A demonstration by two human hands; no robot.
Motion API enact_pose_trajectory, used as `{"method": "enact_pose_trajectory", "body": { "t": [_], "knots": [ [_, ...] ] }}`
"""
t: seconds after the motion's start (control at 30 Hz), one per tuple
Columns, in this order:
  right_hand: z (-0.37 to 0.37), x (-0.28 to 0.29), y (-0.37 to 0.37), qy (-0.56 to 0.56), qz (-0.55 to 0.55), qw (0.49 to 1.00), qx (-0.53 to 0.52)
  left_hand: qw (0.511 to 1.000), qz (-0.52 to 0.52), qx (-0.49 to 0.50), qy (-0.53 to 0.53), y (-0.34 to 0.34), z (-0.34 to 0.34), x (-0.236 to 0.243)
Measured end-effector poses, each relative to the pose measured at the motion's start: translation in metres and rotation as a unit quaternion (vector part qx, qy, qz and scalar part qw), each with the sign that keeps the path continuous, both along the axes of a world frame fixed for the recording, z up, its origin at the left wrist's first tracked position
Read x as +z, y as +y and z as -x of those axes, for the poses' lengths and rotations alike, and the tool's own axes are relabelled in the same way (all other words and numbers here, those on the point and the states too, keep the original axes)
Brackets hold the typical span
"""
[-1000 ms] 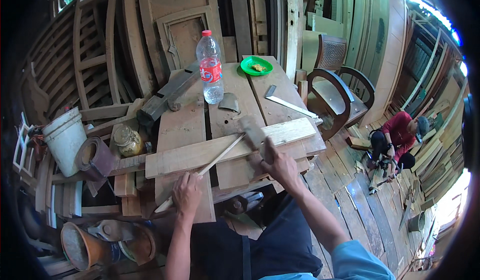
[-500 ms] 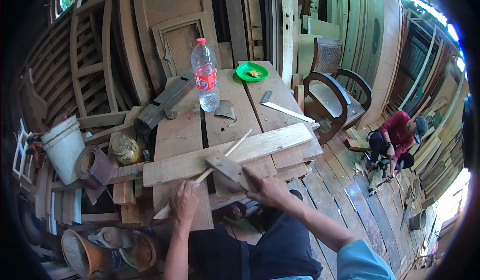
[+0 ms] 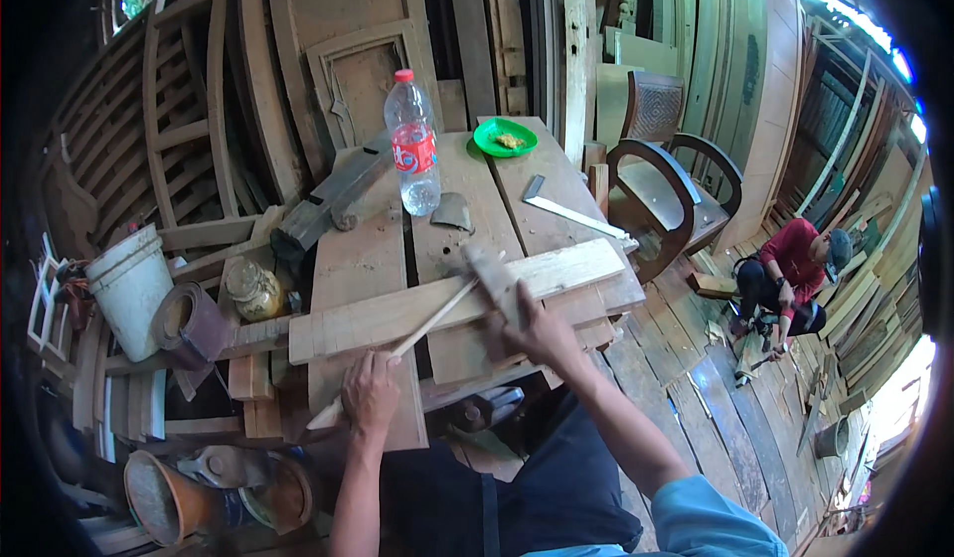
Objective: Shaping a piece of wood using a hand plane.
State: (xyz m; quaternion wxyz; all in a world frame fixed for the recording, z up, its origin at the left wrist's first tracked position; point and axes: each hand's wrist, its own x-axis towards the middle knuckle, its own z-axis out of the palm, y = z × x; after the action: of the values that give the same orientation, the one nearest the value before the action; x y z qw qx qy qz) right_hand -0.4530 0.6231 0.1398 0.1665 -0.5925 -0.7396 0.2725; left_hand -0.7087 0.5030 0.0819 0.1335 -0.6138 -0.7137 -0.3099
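My left hand [image 3: 371, 393] is closed round a thin wooden strip [image 3: 434, 322] near its lower part. The strip slants up and to the right across a pale plank [image 3: 343, 329] lying on the workbench [image 3: 363, 244]. In my right hand [image 3: 537, 336] is a flat wooden block [image 3: 502, 287], blurred by motion, at the strip's upper end. Whether the block touches the strip I cannot tell, and its underside is hidden.
On the bench stand a plastic bottle [image 3: 414, 150], a green dish [image 3: 504, 138] with a bit of food, and a try square [image 3: 571, 215]. A glass jar [image 3: 252, 290], a sanding-belt-like roll [image 3: 191, 323] and a white bucket [image 3: 129, 284] are at left. Another person [image 3: 790, 269] crouches at right.
My right hand has pushed the wooden block up and to the right along the strip, and the block has turned. My left hand keeps its hold with little shift.
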Motion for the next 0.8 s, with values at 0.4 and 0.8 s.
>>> {"method": "enact_pose_trajectory", "body": {
  "t": [0.4,0.8],
  "knots": [
    [0.007,-0.005,-0.037,-0.091,-0.051,0.979,0.173,0.999,-0.024,0.005,0.024,-0.005,0.010,-0.006],
    [0.005,0.001,-0.049,-0.136,-0.025,0.967,0.216,1.000,0.009,0.004,-0.001,-0.011,0.011,-0.008]
  ]
}}
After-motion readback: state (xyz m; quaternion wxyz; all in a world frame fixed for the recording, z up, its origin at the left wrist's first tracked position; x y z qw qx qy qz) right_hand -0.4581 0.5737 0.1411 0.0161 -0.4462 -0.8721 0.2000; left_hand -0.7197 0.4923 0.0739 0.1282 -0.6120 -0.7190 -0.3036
